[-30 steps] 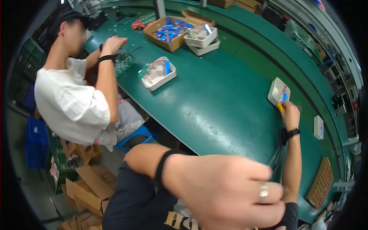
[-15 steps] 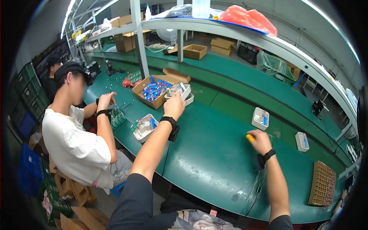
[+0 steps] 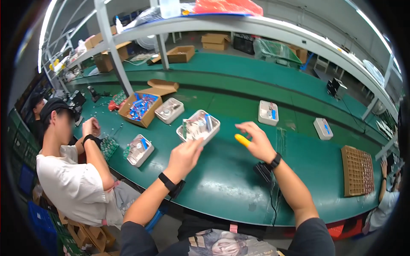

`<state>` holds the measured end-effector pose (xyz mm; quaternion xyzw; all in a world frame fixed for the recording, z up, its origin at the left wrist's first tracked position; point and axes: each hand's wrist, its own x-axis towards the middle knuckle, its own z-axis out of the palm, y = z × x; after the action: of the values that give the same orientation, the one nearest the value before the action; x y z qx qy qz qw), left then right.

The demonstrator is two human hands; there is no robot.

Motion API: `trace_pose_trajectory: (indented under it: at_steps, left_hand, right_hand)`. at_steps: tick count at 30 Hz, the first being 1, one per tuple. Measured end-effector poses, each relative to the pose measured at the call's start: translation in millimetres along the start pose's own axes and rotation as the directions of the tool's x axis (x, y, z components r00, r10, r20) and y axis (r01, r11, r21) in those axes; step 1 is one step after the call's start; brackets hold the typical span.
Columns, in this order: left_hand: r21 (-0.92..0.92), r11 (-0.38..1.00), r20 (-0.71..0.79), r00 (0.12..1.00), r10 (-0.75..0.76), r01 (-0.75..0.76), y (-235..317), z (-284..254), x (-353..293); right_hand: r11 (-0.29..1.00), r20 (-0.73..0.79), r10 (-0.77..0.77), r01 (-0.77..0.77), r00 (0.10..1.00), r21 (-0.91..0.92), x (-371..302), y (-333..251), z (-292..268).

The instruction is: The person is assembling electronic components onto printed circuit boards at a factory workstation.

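Head view: left hand [image 3: 183,161] pinches a white tray [image 3: 212,133] in its fingers, right hand [image 3: 259,144] near it, fingers spread

Electronics assembly workshop: long green workbench [image 3: 226,181], circuit boards [image 3: 109,147], cardboard box [image 3: 152,114] of blue parts [image 3: 142,105]

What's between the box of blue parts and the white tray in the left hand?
In the head view, another white tray sits on the green table between the cardboard box and the held tray.
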<state>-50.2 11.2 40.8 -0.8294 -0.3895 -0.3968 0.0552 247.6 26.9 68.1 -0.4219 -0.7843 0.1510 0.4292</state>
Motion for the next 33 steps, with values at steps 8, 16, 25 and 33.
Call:
trace_pose_trajectory:
  at_steps: [8, 16, 25, 33]
  left_hand:
    - [-0.127, 0.984, 0.285, 0.946, 0.155, -0.123, 53, 28, -45]
    - [-0.179, 0.98, 0.496, 0.852, 0.171, -0.092, 41, 30, -44]
    - [0.011, 0.972, 0.241, 0.943, -0.23, 0.235, 23, 45, -7]
    - [-0.296, 0.818, 0.447, 0.829, -0.337, 0.492, 1, 64, 8]
  right_hand:
    - [0.983, 0.132, 0.183, -0.178, 0.974, -0.049, -47, 26, 33]
    - [0.943, 0.201, 0.306, -0.326, 0.93, 0.07, -59, 19, 29]
    - [0.938, 0.313, 0.227, -0.293, 0.922, 0.184, -34, 27, 14]
    - [0.999, 0.27, 0.002, 0.01, 0.963, -0.043, -41, 50, -2]
